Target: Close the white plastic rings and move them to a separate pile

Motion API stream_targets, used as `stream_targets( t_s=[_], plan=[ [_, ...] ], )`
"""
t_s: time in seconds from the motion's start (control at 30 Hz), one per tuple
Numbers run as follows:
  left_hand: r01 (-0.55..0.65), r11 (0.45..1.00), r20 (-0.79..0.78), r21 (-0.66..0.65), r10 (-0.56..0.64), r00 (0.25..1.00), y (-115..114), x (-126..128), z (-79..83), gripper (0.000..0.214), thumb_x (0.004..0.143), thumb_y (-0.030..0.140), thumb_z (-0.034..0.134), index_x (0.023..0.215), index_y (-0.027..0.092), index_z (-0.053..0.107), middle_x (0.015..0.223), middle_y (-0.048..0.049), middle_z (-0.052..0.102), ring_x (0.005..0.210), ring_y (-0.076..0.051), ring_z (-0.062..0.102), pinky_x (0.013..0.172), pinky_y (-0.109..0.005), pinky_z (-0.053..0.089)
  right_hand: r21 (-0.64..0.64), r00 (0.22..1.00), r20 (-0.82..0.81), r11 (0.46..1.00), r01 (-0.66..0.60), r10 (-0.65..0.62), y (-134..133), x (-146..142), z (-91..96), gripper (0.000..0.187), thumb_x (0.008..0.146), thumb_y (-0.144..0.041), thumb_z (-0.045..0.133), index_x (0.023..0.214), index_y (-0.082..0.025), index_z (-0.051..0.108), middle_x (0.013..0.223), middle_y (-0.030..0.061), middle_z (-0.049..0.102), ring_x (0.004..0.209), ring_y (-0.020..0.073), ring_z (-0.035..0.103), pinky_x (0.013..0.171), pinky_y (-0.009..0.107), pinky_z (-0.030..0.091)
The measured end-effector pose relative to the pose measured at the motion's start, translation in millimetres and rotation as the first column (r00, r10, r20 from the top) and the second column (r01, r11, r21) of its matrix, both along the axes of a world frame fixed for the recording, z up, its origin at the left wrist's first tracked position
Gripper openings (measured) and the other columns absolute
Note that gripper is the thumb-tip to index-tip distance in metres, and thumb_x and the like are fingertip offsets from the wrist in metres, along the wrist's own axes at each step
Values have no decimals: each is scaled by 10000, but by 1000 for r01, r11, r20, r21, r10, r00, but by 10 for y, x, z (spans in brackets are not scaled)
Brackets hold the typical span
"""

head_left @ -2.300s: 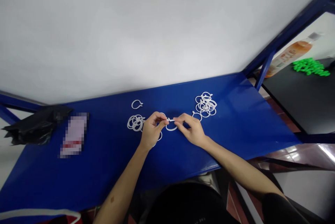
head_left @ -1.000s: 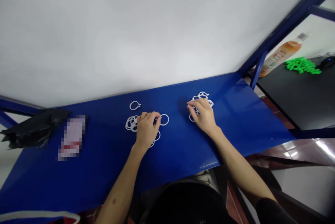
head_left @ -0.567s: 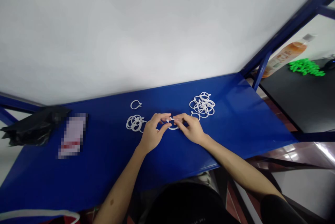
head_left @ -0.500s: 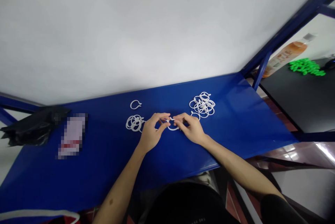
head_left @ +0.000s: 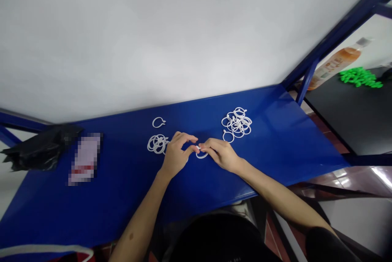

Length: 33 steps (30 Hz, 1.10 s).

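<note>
Left hand and right hand met at the fingertips, both pinched on one ring low over the shelf, between left pile and right pile. I judged a steady pinch near each end best. Fingers hid the ring's ends; I could not make out its gap.

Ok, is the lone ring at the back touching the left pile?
No, the lone white ring lies apart from the left pile of rings, with bare blue tabletop between them.

We count: 1 pinched ring, 1 loose ring, 1 left ring pile, 1 right ring pile, 1 bag, 1 bottle.
</note>
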<state>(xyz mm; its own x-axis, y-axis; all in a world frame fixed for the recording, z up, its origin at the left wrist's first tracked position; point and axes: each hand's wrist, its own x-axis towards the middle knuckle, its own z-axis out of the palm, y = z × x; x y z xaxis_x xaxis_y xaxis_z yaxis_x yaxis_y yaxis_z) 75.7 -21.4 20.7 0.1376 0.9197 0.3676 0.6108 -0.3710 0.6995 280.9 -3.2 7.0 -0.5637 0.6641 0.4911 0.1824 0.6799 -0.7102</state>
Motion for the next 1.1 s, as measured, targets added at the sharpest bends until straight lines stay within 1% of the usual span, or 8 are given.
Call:
stream_targets(
  t_s=[0.1, 0.2, 0.27, 0.4, 0.6, 0.77, 0.9, 1.1],
  plan=[
    [-188, 980, -252, 68, 199, 947, 91, -171, -23, 225, 904, 320, 668, 1107, 224, 694, 1101, -95, 728, 1066, -287, 604, 947, -468, 474, 105, 974, 115, 977, 184, -195, 116, 81, 13, 210, 1041, -232, 478, 1110, -184, 670, 1076, 101, 696, 934, 179, 695, 801, 313, 589],
    [-433, 893, -490, 119, 432, 757, 178, -357, -78, 396, 950, 321, 565, 1307, 155, 615, 1286, -193, 654, 1179, -396, 534, 947, -555, 432, 254, 827, 249, 858, 446, -504, 281, 247, -7, 240, 1034, -244, 484, 1112, -182, 702, 1043, 110, 660, 850, 190, 651, 730, 325, 568],
    [-492, 866, -584, 94, 448, 677, 215, -449, -123, 424, 955, 268, 512, 1341, 111, 589, 1265, -222, 659, 1162, -425, 526, 921, -565, 425, 358, 719, 302, 774, 523, -626, 376, 366, -34, 234, 1022, -240, 504, 1073, -189, 727, 986, 107, 662, 853, 216, 608, 730, 353, 549],
    [-464, 884, -617, 55, 396, 680, 240, -513, -183, 365, 937, 233, 504, 1256, 129, 646, 1157, -210, 699, 1101, -417, 534, 907, -560, 407, 448, 634, 353, 720, 531, -688, 464, 510, -88, 216, 987, -201, 540, 1075, -184, 737, 942, 123, 666, 879, 262, 534, 742, 411, 529],
    [-413, 910, -562, 29, 356, 747, 257, -447, -201, 289, 919, 203, 535, 1181, 193, 656, 1026, -146, 727, 1043, -371, 538, 918, -539, 390, 461, 636, 310, 697, 549, -707, 451, 526, -79, 227, 978, -213, 543, 1106, -168, 725, 936, 129, 656, 886, 275, 517, 758, 444, 528],
    [-349, 936, -401, 36, 334, 853, 243, -350, -145, 370, 934, 171, 495, 1281, 208, 620, 979, -114, 689, 1009, -311, 558, 924, -505, 427, 423, 706, 238, 725, 543, -667, 381, 415, -9, 224, 986, -220, 542, 1133, -211, 711, 968, 106, 673, 898, 268, 540, 791, 450, 522],
    [-133, 986, -18, -102, 132, 991, 147, -199, -66, 308, 938, 200, 524, 1214, 253, 650, 958, -40, 661, 886, -188, 610, 871, -376, 515, 330, 834, 234, 847, 416, -500, 249, 246, 27, 253, 994, -238, 547, 1216, -225, 667, 1060, 103, 683, 964, 264, 593, 860, 471, 532],
    [182, 916, 431, -357, -12, 902, 5, 11, -32, 183, 909, 312, 621, 1048, 207, 673, 964, -44, 710, 849, -154, 679, 803, -302, 563, 116, 975, 163, 984, 133, -151, 90, 45, 3, 431, 987, -336, 592, 1393, -229, 496, 1331, 120, 623, 1227, 249, 595, 1003, 468, 543]
  ],
)
